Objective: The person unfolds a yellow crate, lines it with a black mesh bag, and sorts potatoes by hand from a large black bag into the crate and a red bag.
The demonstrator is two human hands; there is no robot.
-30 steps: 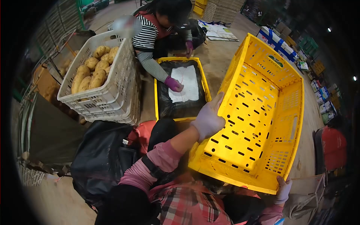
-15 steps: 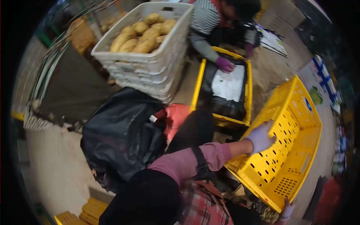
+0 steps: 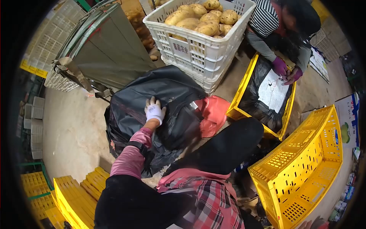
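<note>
My left hand (image 3: 154, 110), in a white glove, lies palm down with its fingers apart on a black plastic sheet or bag (image 3: 152, 87) heaped on the floor. A coral-red plastic bag (image 3: 213, 114) pokes out beside it. At the right, an empty yellow perforated crate (image 3: 282, 164) rests tipped on its side. Past its lower end, at the frame's bottom edge, a blurred shape looks like part of my right hand (image 3: 314, 223); its fingers cannot be made out.
Stacked white crates (image 3: 198, 49) hold potatoes (image 3: 207, 19) at the top. A person with purple gloves (image 3: 280, 66) works over a yellow crate (image 3: 241, 95) lined with black plastic and a white sheet (image 3: 273, 89). More yellow crates (image 3: 72, 198) stand at lower left.
My left hand has let go of the yellow crate and moved left onto the black plastic. The crate now stands apart from it. The view has shifted left and down.
</note>
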